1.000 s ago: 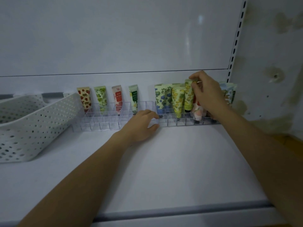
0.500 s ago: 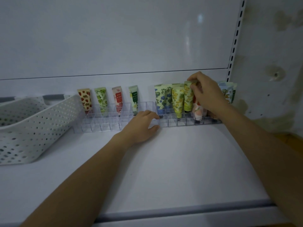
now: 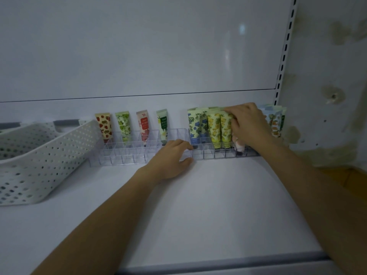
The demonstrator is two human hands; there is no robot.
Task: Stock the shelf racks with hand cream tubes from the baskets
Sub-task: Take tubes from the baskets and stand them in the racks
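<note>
A person's right hand [image 3: 246, 124] pinches top of lemon-print tube [image 3: 225, 132] in right clear rack [image 3: 218, 154], left hand [image 3: 170, 158] grips left clear rack [image 3: 119, 155], labels too small to read

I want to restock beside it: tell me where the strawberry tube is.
Head view, left of centre: the strawberry tube stands at the left end of the clear rack, in its back row, between the white basket and the green tube.
</note>
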